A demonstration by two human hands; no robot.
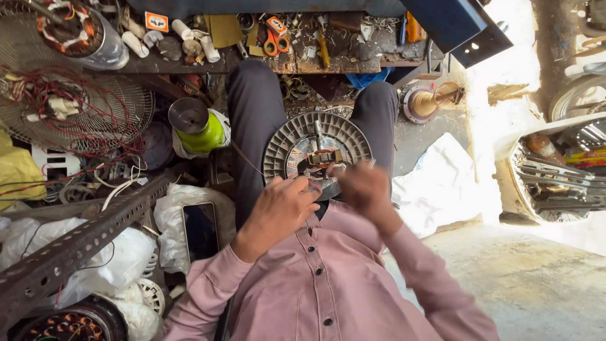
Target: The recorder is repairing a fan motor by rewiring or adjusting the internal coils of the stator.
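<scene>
A cluttered workbench point(353, 60) runs along the top, above a bare concrete floor point(524, 278). An orange-and-white label point(156, 21) lies on the bench. The round grey motor housing point(284, 148) rests on the person's lap. The left hand point(281, 211) curls against its rim; the right hand point(363, 189) is blurred, grip unclear.

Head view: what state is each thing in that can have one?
Round ribbed fan motor housing: on the lap, propped up, windings exposed.
Left hand: closed on the housing's lower edge.
Right hand: blurred, at the housing's lower right edge; grip unclear.
Phone: screen dark, lying face up.
Fan grille: detached, draped with red wire.
</scene>
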